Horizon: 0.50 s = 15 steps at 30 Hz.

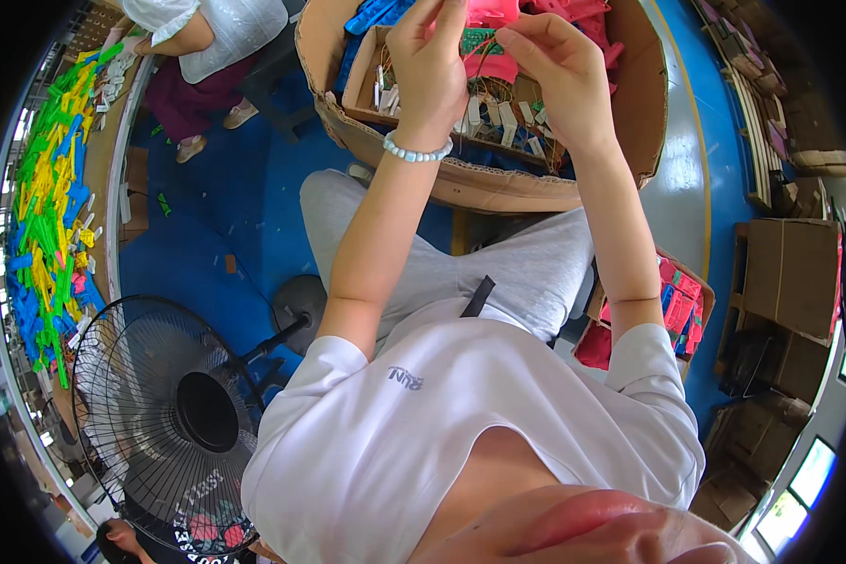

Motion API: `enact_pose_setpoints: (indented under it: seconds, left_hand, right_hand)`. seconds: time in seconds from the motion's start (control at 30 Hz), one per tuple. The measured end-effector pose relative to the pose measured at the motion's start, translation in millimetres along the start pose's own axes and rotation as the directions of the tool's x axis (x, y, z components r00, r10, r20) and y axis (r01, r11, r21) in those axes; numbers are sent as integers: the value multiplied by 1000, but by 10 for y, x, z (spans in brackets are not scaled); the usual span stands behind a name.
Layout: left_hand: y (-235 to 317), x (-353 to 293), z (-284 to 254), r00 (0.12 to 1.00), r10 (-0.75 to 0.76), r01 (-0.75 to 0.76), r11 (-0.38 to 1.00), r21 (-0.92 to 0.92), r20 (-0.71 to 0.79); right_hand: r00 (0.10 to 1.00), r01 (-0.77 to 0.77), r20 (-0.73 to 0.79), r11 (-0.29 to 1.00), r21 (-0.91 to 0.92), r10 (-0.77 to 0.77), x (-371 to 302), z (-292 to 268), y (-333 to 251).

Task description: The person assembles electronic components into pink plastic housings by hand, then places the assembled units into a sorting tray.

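Observation:
Both of my hands are raised over a big cardboard box at the top of the head view. Between them is a small green circuit board (477, 40) with thin red and dark wires. My right hand (562, 80) pinches at the board's right edge with thumb and forefinger. On the other side, my left hand (430, 61), with a beaded bracelet on its wrist, has its fingers closed beside the board. Its fingertips run off the upper edge, so its hold is partly hidden. Pink plastic parts (492, 68) lie just behind and below the board.
The cardboard box (498, 188) holds a smaller carton with several white wired pieces (508, 122). A bench at left bears a heap of green, yellow and blue plastic parts (56, 207). A standing fan (174, 414) is at lower left. Another person (226, 47) sits at upper left.

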<state>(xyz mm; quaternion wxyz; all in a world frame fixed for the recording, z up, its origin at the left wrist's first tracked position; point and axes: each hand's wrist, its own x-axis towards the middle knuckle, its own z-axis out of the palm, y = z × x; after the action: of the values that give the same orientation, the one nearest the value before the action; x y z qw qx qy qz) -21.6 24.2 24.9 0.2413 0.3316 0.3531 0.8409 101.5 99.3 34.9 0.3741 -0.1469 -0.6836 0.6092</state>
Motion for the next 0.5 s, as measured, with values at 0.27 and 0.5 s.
enact_pose_setpoints:
  seconds: [0.27, 0.5]
  left_hand:
    - [20, -124, 50, 963, 267, -271, 952, 140, 49]
    - [155, -145, -113, 989, 92, -117, 966, 233, 112]
  right_hand:
    - [999, -52, 15, 992, 111, 50, -54, -65, -65]
    - [991, -95, 102, 992, 84, 86, -67, -186, -71]
